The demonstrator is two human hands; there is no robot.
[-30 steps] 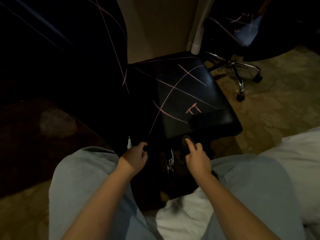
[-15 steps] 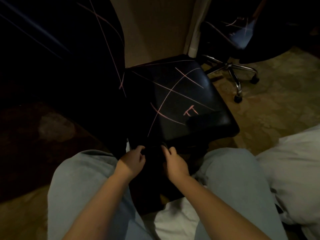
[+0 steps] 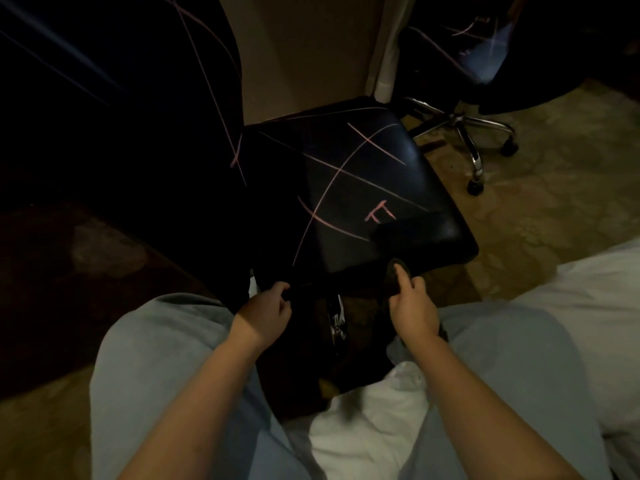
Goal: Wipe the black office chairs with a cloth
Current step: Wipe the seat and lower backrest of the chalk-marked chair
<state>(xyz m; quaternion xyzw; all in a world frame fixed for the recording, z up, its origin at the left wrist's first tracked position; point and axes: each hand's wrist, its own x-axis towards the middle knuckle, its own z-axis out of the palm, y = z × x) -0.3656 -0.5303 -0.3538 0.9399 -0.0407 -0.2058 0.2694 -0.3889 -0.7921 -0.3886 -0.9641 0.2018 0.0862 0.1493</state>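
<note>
a black office chair (image 3: 346,188) stands right in front of a seated person, its seat turned towards the knees and its tall backrest (image 3: 138,98) rising dark on the left. thin pink lines (image 3: 349,161) cross the seat and run up the backrest, and a small pink mark (image 3: 379,213) sits near the front right of the seat. the left hand (image 3: 265,311) grips the front edge of the seat at its left corner, fingers curled over the rim and thumb below. the right hand (image 3: 412,308) is at the same front edge, further right, with its index finger stretched out and pressing a dark cloth (image 3: 393,271) against the rim while the other fingers are curled in. the cloth is nearly the colour of the seat, so its outline is hard to follow. the person's legs in pale blue trousers (image 3: 156,341) frame the chair on both sides, with white fabric (image 3: 363,427) bunched between them. white bedding (image 3: 571,289) lies at the right. a second black chair (image 3: 485,46), also lined in pink, stands at the upper right on a chrome base (image 3: 464,123) with castors, well apart from the first, on a patterned carpet floor (image 3: 554,161).
</note>
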